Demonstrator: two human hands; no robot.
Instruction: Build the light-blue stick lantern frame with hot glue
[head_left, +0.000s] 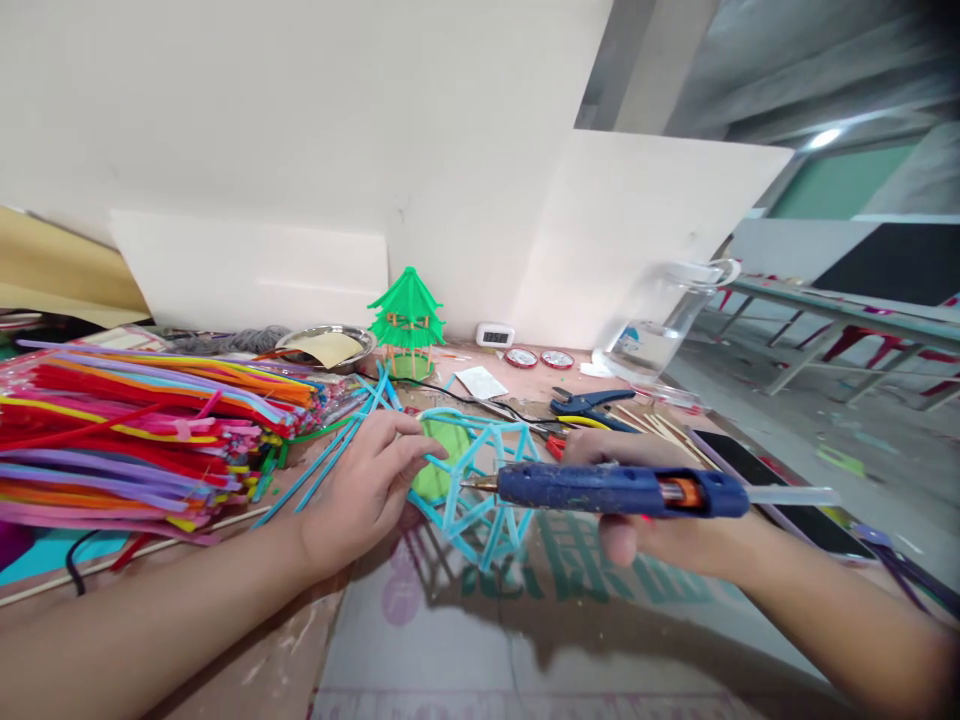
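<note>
In the middle of the head view is a light-blue lattice frame (491, 535) built from pipe cleaners, with a green round base (433, 470) on its left side. My left hand (379, 470) pinches the frame at its left edge. Wrapped in the fingers of my right hand (626, 535) is a dark-blue hot glue gun (585, 488). Its metal nozzle points left and lies in front of the frame's struts; whether it touches them I cannot tell. A clear glue stick (795, 495) juts from the gun's rear.
Bundled coloured pipe cleaners (135, 430) fill the left side. Behind stand a small green pagoda model (408, 315), a metal dish (360, 345) and a digital timer (495, 334). Blue-handled pliers (592, 402), a water jug (652, 325) and a phone (780, 490) lie to the right.
</note>
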